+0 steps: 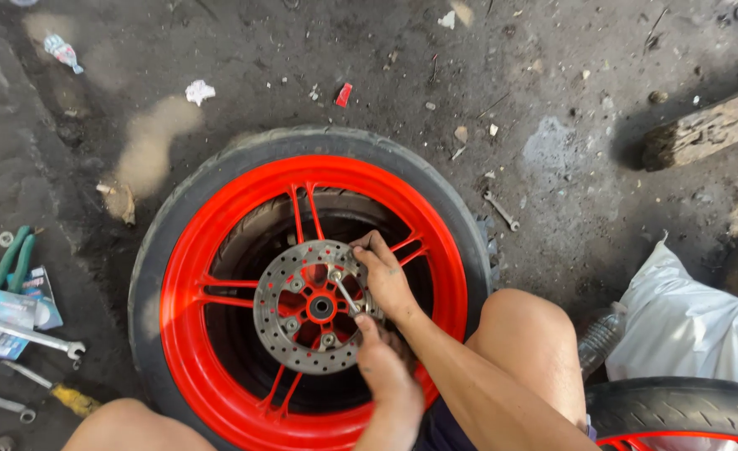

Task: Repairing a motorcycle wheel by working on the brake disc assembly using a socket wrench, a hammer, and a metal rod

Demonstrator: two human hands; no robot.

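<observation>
Looking down now: red wheel (pixel 187 334) w/ black tyre (pixel 148 250) lies flat on the oily floor (pixel 553 192), brake disc (pixel 290 330) facing up at centre. A thin metal tool (pixel 348 296), prob. a hex key, stands in a disc bolt on the side nearest both hands; its shaft slants from bolt head down-right toward my body. Right hand (pixel 383 280) sits just beyond it, fingers curled on the disc edge, thumb side touching the tool's upper end. Left hand (pixel 386 372) comes in from below, fingertips pressed together, pinching the tool's lower end. So both are on it, left hand on the free end. Hub hole (pixel 320 307) just left of the tool, other bolts ringed round it. Knee (pixel 519 326) crowds the right side of the rim. Clear of the work: spanners (pixel 27 334) and green-handled pliers (pixel 10 259) far left, small wrench (pixel 501 210) by the tyre upper right, white bag (pixel 695 326), plastic bottle (pixel 598 338), wood block (pixel 707 127), second tyre (pixel 678 409) lower right.
</observation>
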